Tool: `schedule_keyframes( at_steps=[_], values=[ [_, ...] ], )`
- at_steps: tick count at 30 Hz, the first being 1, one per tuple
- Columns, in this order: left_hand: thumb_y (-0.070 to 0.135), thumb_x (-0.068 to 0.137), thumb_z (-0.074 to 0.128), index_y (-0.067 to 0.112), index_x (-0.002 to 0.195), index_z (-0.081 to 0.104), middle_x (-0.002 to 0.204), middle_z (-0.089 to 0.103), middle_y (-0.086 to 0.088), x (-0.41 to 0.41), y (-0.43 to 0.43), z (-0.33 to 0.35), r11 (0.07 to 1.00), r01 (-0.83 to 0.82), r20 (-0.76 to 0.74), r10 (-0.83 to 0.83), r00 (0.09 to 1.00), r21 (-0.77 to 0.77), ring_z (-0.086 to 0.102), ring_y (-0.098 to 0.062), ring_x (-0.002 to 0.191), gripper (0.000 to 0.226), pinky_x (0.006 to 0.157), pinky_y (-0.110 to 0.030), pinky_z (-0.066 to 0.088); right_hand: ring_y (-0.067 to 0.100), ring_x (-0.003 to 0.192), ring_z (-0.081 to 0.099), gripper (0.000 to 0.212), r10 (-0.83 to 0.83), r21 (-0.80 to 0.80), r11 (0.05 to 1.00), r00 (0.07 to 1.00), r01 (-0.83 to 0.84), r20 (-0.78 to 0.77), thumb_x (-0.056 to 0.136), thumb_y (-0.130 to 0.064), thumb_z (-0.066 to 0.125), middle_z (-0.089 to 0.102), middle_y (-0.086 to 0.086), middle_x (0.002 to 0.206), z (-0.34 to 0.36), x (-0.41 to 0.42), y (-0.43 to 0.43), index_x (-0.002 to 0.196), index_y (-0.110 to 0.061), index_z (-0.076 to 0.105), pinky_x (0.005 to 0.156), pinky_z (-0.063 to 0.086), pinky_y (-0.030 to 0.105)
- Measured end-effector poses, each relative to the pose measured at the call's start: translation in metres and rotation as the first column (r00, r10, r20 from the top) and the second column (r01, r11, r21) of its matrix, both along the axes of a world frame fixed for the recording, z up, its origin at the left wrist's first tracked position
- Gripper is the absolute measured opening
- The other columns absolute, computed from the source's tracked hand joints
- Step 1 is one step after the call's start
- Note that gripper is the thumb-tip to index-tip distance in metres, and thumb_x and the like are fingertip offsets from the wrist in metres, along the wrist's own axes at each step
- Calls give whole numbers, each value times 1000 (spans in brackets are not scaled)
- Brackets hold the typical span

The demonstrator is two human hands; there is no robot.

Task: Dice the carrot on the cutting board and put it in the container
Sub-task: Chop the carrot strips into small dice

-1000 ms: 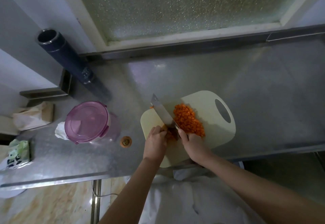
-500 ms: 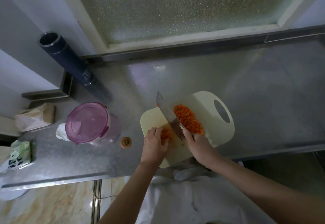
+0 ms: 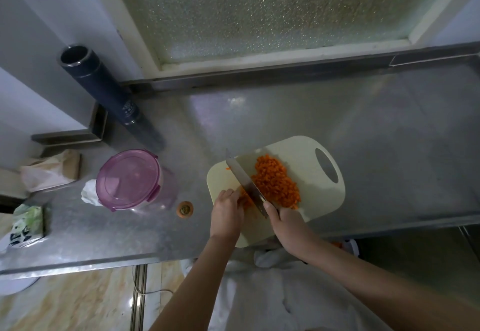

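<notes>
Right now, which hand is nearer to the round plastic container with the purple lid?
Left. The left hand, holding carrot on the cream cutting board, is right of the container; the right hand, gripping the steel knife, lies farther right.

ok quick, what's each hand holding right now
Left hand: fingers curled on the carrot.
Right hand: grips the knife.

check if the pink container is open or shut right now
Shut: the container has its pink lid sitting flat across the top, covering the whole opening. Whether the lid is clipped tight, cannot tell.
</notes>
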State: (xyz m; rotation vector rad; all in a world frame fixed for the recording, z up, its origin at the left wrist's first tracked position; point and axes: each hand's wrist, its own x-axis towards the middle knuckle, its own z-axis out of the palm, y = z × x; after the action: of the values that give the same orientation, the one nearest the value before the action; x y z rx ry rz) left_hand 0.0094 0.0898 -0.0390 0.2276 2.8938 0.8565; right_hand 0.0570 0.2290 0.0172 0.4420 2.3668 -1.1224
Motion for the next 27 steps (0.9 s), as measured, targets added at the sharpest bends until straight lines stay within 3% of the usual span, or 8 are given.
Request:
schedule_keyframes(
  at_steps=[7, 11, 13, 18, 21, 23, 25, 27],
  values=[
    [-10, 67, 57, 0, 68, 62, 66, 54, -12, -3, 2, 0, 999, -11, -10, 12, 1000, 39, 52, -29, 66, 12, 52, -33, 41, 16, 51, 42, 58, 22, 39, 999, 999, -23, 39, 99, -48, 26, 43, 3, 55, -2, -7, -6, 55, -12, 39, 49, 30, 30],
    [-6, 64, 53, 1, 67, 60, 67, 54, -12, -4, 2, -4, 1000, -11, 10, 11, 1000, 19, 52, -30, 66, 11, 52, -31, 38, 30, 73, 59, 57, 68, 132, 989, 998, -65, -14, 99, -48, 24, 56, 14, 69, -8, -10, -11, 56, -14, 40, 57, 32, 29],
    [-9, 62, 55, 1, 67, 60, 67, 53, -12, -4, 1, -4, 1000, -3, 18, 2, 1000, 17, 53, -31, 66, 12, 52, -30, 37, 30, 75, 61, 57, 67, 154, 986, 997, -61, -33, 99, -48, 25, 60, 17, 75, -12, -8, -13, 60, -11, 44, 54, 31, 29],
    [-12, 63, 59, 1, 72, 62, 69, 54, -12, -3, 0, -3, 1000, 11, 10, -12, 1000, 26, 53, -30, 67, 16, 52, -35, 44, 31, 73, 60, 55, 22, 54, 998, 999, -20, -45, 99, -47, 28, 55, 8, 65, -11, -14, -13, 60, -13, 48, 58, 38, 31],
    [-9, 68, 63, 2, 71, 63, 69, 54, -11, -1, 0, -3, 999, 18, -17, -18, 1000, 27, 54, -30, 67, 11, 52, -36, 47, 35, 89, 61, 56, -30, 53, 998, 999, 32, -41, 99, -46, 29, 65, 21, 85, -15, -19, -7, 71, -8, 59, 69, 39, 32],
    [-4, 74, 64, 3, 73, 64, 72, 56, -11, 0, 0, -3, 1000, 17, -17, -17, 1000, 25, 55, -29, 71, 7, 56, -38, 49, 32, 83, 60, 52, -61, 22, 998, 997, 62, -42, 99, -45, 30, 62, 19, 79, -16, -18, -1, 66, -15, 55, 68, 35, 28],
    [2, 81, 61, 4, 79, 66, 78, 58, -11, -1, 1, -2, 1000, 3, -7, -3, 1000, 14, 55, -28, 77, 5, 62, -39, 49, 23, 64, 52, 52, -86, -13, 996, 996, 86, -32, 100, -45, 29, 53, 9, 63, -13, -18, 5, 60, -19, 51, 66, 33, 27],
    [5, 86, 57, 4, 87, 65, 85, 59, -11, 0, 3, 2, 1000, 7, 0, -7, 1000, 16, 55, -27, 83, 8, 68, -36, 45, 18, 57, 45, 53, -98, -14, 995, 994, 97, -39, 100, -44, 29, 45, 0, 55, -12, -18, 9, 54, -21, 42, 63, 32, 27]
  ],
)
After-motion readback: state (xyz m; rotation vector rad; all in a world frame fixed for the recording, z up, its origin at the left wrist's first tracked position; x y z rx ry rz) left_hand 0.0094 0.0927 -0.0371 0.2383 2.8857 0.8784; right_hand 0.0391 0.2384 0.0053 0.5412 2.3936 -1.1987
